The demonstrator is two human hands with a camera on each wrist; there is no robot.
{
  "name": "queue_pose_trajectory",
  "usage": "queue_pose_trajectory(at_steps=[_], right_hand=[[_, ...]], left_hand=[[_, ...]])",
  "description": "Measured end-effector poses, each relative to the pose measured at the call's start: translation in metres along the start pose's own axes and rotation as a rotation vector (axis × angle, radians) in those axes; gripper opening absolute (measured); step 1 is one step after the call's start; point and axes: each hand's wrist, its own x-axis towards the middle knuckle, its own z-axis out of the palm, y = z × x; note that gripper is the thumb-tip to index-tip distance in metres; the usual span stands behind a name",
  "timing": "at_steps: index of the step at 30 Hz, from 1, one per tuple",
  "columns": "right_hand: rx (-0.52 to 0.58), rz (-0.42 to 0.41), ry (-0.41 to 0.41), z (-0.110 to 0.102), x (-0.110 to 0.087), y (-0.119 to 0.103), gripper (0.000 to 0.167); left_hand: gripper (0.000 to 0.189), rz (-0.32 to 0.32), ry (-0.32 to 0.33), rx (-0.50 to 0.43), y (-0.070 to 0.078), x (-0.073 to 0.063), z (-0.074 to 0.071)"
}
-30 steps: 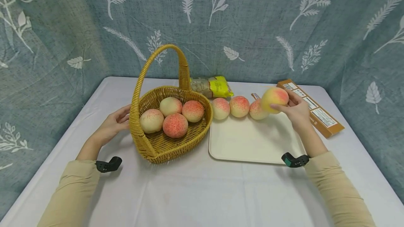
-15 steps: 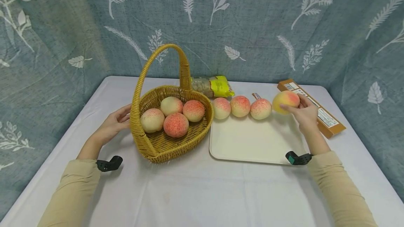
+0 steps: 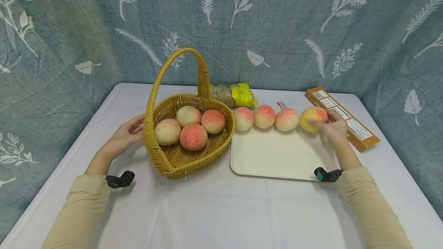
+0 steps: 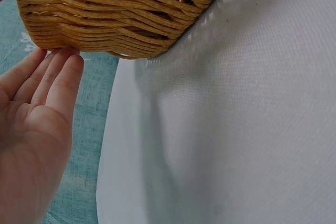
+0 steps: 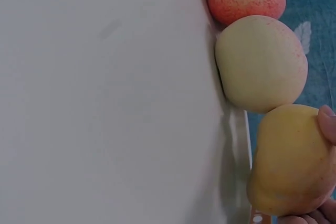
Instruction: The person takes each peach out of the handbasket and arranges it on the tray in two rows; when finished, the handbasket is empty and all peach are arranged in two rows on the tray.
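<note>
My right hand [image 3: 333, 128] holds a yellow-red peach [image 3: 313, 119] at the far right end of a row along the back of the cream tray [image 3: 277, 156]. In the right wrist view, thumb and fingers grip this yellow peach [image 5: 291, 158] from opposite sides. Three pink-speckled peaches stand to its left; the nearest is a pale-sided peach [image 3: 287, 119]. My left hand [image 3: 122, 137] is at the left side of a woven basket [image 3: 194, 166] with a tall handle. Its straight fingers [image 4: 63, 77] touch the basket's wall in the left wrist view. Several peaches, one a red peach [image 3: 193, 137], lie inside.
A yellow and clear packet [image 3: 233, 94] lies behind the basket and the row of peaches. A long brown box [image 3: 342, 116] lies slanted beyond my right hand. A small wrapped bar [image 3: 282, 105] shows behind the row. A leaf-patterned curtain [image 3: 221, 30] stands behind the table.
The yellow peach has moved right and down in my right hand, from in front of the third peach to the row's end. My left hand has stayed at the basket.
</note>
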Motion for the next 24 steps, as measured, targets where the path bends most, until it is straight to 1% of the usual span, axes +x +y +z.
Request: queue_pose_trajectory(at_steps=[3, 6, 10, 14, 18, 21, 24], right_hand=[[0.005, 0.002, 0.007, 0.0, 0.002, 0.002, 0.078], [-0.016, 0.012, 0.006, 0.001, 0.003, 0.003, 0.08], [-0.073, 0.006, -0.01, 0.001, 0.003, 0.005, 0.08], [-0.068, -0.016, -0.008, 0.002, 0.005, 0.01, 0.078], [-0.048, -0.013, -0.023, 0.003, 0.006, 0.012, 0.08], [-0.057, -0.001, -0.043, 0.003, 0.005, 0.012, 0.082], [-0.09, -0.008, -0.056, 0.004, 0.003, 0.011, 0.084]], left_hand=[[0.077, -0.001, 0.001, -0.005, 0.0, 0.0, 0.0], [0.077, 0.0, -0.001, -0.011, 0.001, 0.0, 0.0], [0.078, 0.0, -0.003, -0.015, 0.001, 0.0, 0.0], [0.078, -0.001, -0.003, -0.013, 0.001, 0.0, 0.001], [0.079, 0.0, -0.005, -0.016, 0.001, 0.0, 0.0], [0.079, 0.0, -0.006, -0.014, 0.001, 0.0, 0.0], [0.079, -0.001, -0.004, -0.007, 0.0, 0.001, 0.0]])
